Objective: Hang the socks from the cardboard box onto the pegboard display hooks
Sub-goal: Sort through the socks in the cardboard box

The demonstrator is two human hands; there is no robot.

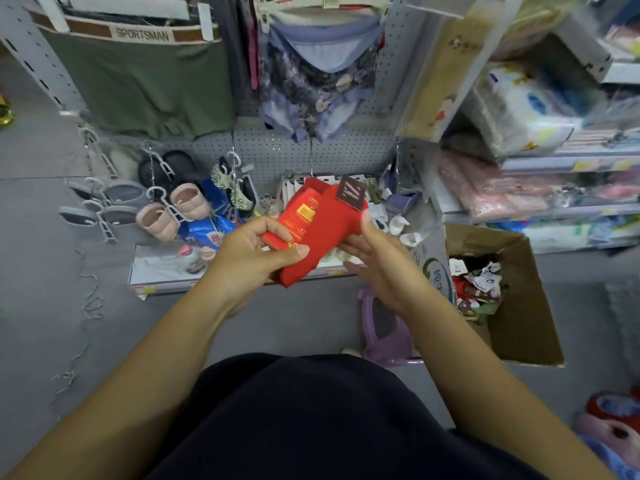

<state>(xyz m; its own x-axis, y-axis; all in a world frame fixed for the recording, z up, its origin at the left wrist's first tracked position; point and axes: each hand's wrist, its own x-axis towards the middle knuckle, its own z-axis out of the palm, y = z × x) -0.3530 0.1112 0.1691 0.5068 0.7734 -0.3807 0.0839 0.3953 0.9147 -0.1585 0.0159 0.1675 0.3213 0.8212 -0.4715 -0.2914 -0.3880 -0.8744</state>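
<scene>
Left grip [263, 251] and right grip [377, 258] pinch the socks [318, 223]; hold the tag [350, 192] upright, aimed squarely at a hook [311, 157].

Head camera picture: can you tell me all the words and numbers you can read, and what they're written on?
"SPORTSMAN": on the waistband of the green underwear hanging top left.
Yellow print on the red socks: too blurred to read.
The dark tag on them: a pattern, no readable words.
Print on the cardboard box: too blurred.
The shelf price labels: too small.
</scene>
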